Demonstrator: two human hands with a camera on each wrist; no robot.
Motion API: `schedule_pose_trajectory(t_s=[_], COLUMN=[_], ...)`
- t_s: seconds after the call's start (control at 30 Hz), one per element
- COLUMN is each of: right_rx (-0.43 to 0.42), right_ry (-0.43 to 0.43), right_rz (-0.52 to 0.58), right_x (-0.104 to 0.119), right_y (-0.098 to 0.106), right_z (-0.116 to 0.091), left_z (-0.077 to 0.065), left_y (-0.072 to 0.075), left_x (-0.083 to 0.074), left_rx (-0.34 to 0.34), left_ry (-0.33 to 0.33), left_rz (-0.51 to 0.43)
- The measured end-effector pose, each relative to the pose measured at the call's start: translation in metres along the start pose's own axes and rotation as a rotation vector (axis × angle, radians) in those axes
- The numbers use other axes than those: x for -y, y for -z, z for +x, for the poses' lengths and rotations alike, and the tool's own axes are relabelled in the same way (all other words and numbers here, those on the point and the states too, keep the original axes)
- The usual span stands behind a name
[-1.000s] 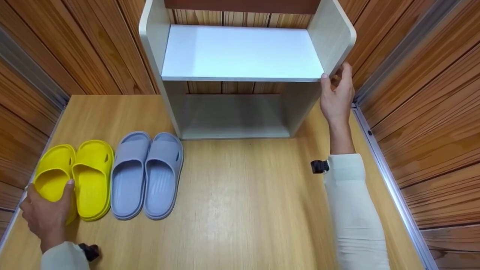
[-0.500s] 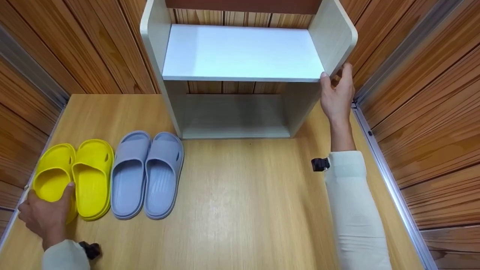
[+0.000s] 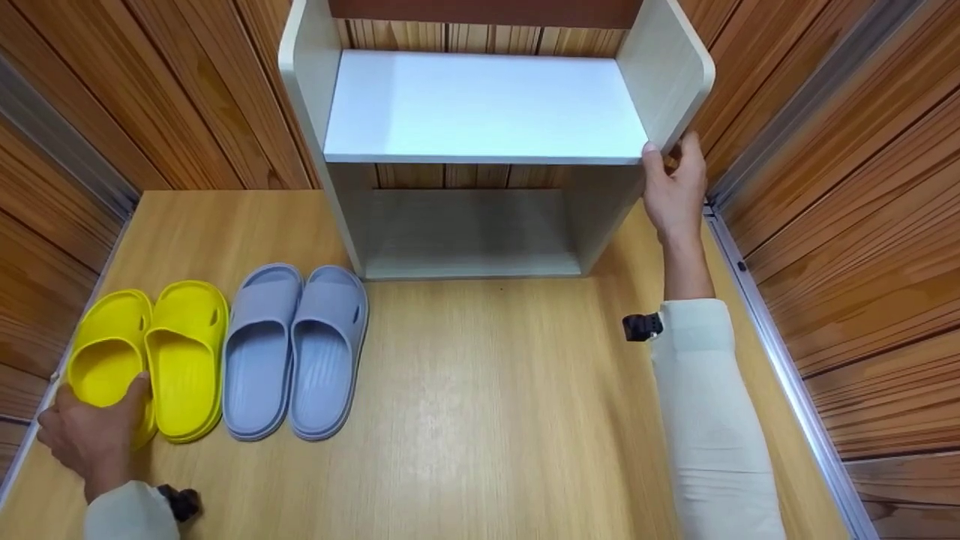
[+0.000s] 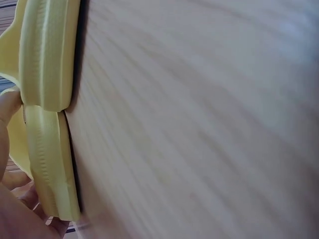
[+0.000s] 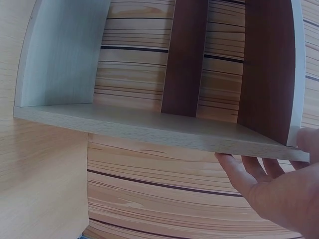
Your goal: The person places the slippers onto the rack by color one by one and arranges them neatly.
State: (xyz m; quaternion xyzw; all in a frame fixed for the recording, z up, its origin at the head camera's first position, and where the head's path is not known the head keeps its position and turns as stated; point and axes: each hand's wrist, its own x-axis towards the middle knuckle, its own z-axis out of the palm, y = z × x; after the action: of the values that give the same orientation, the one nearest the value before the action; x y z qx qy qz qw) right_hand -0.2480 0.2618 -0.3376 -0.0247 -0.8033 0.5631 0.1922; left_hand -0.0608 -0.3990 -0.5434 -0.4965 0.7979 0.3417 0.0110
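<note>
Pinched across its heel, the left yellow slipper [image 3: 109,364] sits between thumb and fingers of the left hand [image 3: 91,435], the thumb on the side facing the right yellow slipper [image 3: 184,367], the fingers round the outer side; held from both sides, it probably cannot slew. Its sole looks flat on the floor [image 3: 480,405]. Both it and its mate point toes away from the person, as do the grey slippers [image 3: 259,367], perhaps to leave the heels within easy reach. The right hand [image 3: 677,199] grips the side panel [image 3: 664,90] by the white shelf [image 3: 487,105], thumb at the front edge, fingers outside, likely steadying the rack [image 3: 472,262]. Just beside the rack's left foot lies one grey slipper; whether they touch I cannot tell.
</note>
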Motion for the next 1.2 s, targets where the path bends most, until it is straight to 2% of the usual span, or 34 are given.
schedule_pose_trajectory(t_s=[0.3, 0.5, 0.93, 1.2], right_rx=[-0.008, -0.007, -0.007, -0.01], right_ry=[0.053, 0.024, 0.004, 0.034], right_rz=[0.023, 0.0, 0.001, -0.003], right_x=[-0.002, -0.006, -0.003, -0.002], right_y=[0.001, 0.003, 0.003, 0.002], right_z=[-0.001, -0.005, -0.004, -0.002], left_z=[-0.005, -0.006, -0.008, -0.006], left_y=[0.006, 0.005, 0.011, 0.012], left_x=[-0.007, -0.005, -0.013, -0.013], left_rx=[0.073, 0.108, 0.107, 0.1], left_ry=[0.031, 0.054, 0.021, 0.003], left_rz=[0.005, 0.023, 0.075, 0.077])
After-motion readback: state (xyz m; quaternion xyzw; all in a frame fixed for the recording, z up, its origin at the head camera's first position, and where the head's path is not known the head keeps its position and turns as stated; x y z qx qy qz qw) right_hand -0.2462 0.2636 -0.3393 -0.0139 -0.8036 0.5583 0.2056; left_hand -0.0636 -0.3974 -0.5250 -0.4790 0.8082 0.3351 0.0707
